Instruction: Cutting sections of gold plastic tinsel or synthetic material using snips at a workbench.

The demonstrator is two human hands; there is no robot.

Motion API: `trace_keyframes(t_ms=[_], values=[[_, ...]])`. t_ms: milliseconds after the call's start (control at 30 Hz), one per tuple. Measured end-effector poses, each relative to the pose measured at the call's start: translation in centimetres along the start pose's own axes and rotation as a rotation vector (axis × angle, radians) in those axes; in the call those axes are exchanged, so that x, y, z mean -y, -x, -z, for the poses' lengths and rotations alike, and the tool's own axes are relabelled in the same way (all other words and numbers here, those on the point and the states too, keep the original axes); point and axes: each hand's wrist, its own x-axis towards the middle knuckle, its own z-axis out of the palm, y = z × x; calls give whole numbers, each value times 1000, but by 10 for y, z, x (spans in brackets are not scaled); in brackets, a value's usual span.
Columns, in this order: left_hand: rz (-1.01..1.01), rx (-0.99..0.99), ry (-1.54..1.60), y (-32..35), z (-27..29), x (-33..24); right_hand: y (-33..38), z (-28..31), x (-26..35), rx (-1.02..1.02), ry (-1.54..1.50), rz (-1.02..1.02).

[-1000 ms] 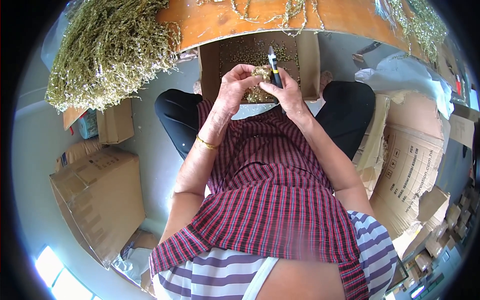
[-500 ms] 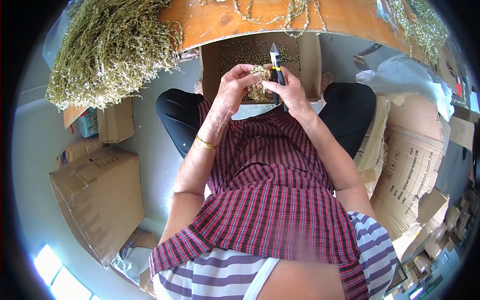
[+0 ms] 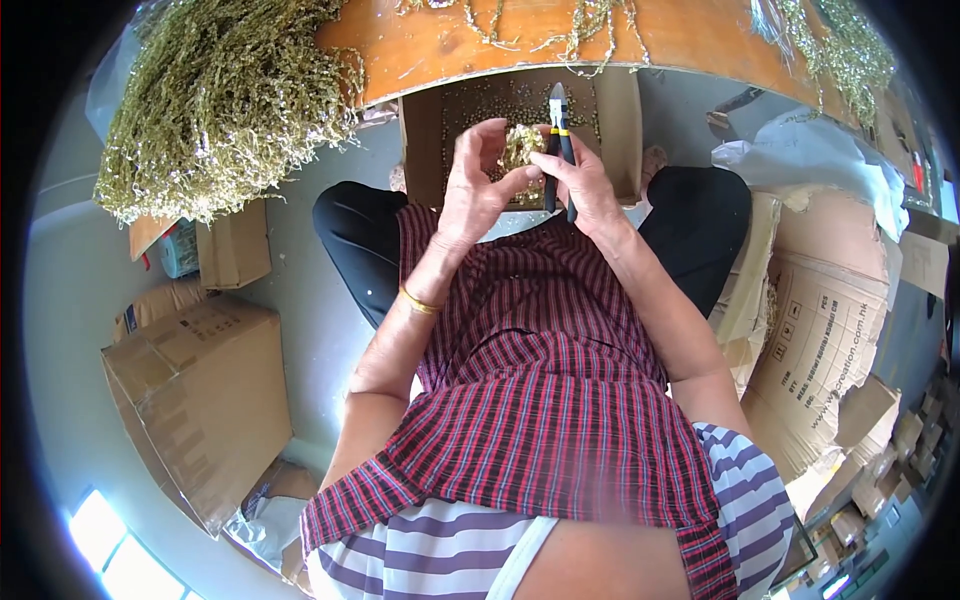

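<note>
A small bunch of gold beaded strand [image 3: 522, 146] sits between my hands, above a cardboard box. My right hand [image 3: 588, 188] pinches its edge between thumb and finger. The same hand also holds cutting pliers [image 3: 559, 115] with black and yellow handles, jaws pointing away from me; their handles run down past the palm. My left hand [image 3: 470, 192] is beside the bunch with its fingers curved and apart from the thumb. Its thumb tip comes near the right thumb, and whether it touches the strand I cannot tell.
Under the orange-brown table [image 3: 420, 45], the open cardboard box [image 3: 622, 130] has many small gold beads in it. A big heap of gold strands [image 3: 225, 110] overhangs the table at left. Cartons stand left [image 3: 205, 390] and right [image 3: 800, 340].
My left fingers have come off the gold bunch and spread apart. The bunch stays by my right hand, and the pliers have shifted slightly right, with their handles further apart.
</note>
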Motion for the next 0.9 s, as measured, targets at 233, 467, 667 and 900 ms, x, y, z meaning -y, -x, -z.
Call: trace_keyframes(t_ms=[233,467,667,900], values=[[-232,-197,-473,3,-7,3,-1,2,-3,-25,-72,-17],[-89,-117,-349,2,-5,4,0,8,-5,-27,-1,-47],[-51,-109,-288,0,0,12,-3,4,1,-57,8,-50],[128,-69,22,-4,8,10,-5,7,0,-59,102,23]])
